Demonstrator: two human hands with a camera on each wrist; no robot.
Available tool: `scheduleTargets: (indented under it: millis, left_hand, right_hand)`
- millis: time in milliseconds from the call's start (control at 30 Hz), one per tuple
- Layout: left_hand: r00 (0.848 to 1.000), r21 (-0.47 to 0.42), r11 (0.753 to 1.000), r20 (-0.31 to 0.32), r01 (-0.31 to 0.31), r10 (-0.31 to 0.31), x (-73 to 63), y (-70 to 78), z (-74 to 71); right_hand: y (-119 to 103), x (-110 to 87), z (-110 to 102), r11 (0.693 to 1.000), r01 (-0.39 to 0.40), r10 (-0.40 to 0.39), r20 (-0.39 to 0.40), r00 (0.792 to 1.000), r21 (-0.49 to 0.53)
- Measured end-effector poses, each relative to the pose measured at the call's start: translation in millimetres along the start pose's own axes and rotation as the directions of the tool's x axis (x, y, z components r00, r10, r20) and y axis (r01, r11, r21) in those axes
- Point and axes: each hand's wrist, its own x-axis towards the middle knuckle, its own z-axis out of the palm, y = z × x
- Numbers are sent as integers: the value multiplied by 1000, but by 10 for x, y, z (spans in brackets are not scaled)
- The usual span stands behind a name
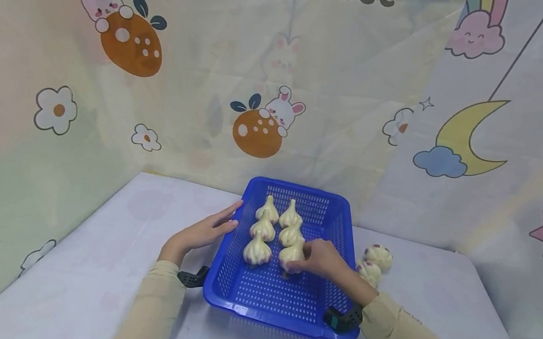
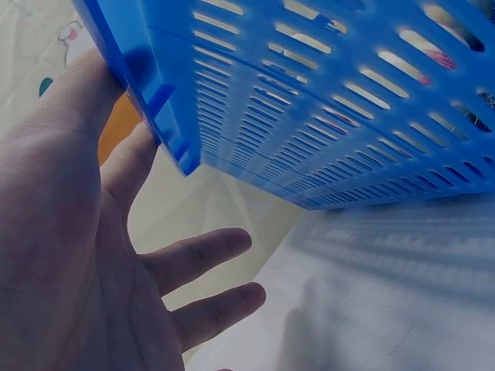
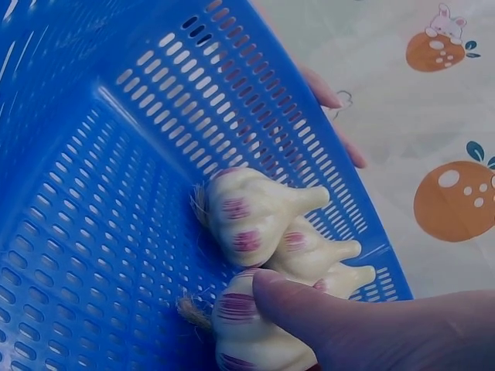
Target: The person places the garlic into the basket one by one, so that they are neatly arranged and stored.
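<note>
A blue plastic basket (image 1: 271,321) with slotted walls holds two rows of garlic bulbs. My right hand (image 1: 323,259) reaches over the basket's right wall and grips the nearest bulb of the right row, a white garlic bulb (image 3: 251,328) with purple streaks and root hairs. In the right wrist view the thumb lies across its side. The left row of garlic (image 1: 257,251) stands beside it, necks up. At the left wall my left hand (image 1: 202,235) touches the rim; the left wrist view has its other fingers (image 2: 205,259) straight and spread, below the rim.
Two more garlic bulbs (image 1: 378,257) lie on the white table (image 1: 163,200), just outside the basket's right wall. A printed cloth (image 1: 202,67) with rabbits and flowers hangs behind the table. Dark wrist-camera mounts (image 1: 343,318) sit close to the basket's sides.
</note>
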Motion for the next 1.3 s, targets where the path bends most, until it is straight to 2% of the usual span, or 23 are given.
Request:
scheduleTargets:
  millis: [467, 700, 867, 1300]
  left_hand:
    - [1000, 5, 1000, -6, -2, 2, 24, 9, -13]
    - [1000, 0, 1000, 3, -21, 21, 1, 29, -7]
    - [999, 5, 999, 5, -37, 37, 7, -8, -1]
    - [1000, 11, 1000, 2, -27, 27, 11, -34, 3]
  right_hand:
    - [17, 7, -14, 998, -55, 56, 42, 998, -21]
    - [14, 5, -10, 1000, -29, 29, 47, 998, 6]
    - [6, -6, -23, 1000, -5, 5, 54, 999, -2]
    - [-16, -2, -27, 1000, -28, 28, 43, 999, -3]
